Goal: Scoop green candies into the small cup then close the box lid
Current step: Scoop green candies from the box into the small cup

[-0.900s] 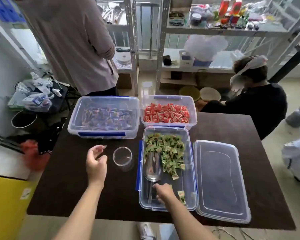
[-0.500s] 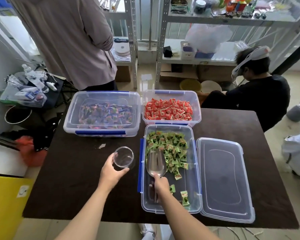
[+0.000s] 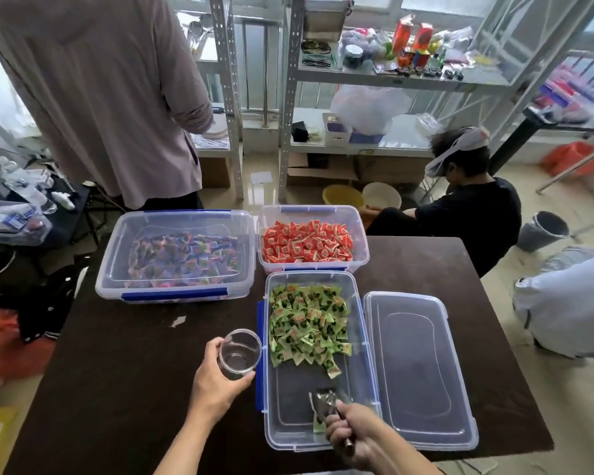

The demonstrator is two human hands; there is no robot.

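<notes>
An open clear box with blue clips sits on the dark table, with a pile of green candies in its far half. Its clear lid lies flat just to the right. My left hand grips a small clear cup, empty and tilted, left of the box. My right hand holds a metal scoop by its handle over the box's near end. One green candy lies beside the scoop.
A lidded box of mixed candies and an open box of red candies stand at the table's far side. A standing person is behind the table; another sits at the far right. Metal shelves line the back.
My left hand reached the cup, gripped it and tilted it beside the box. My right hand pulled the scoop back from the candy pile to the box's near end and raised it.
</notes>
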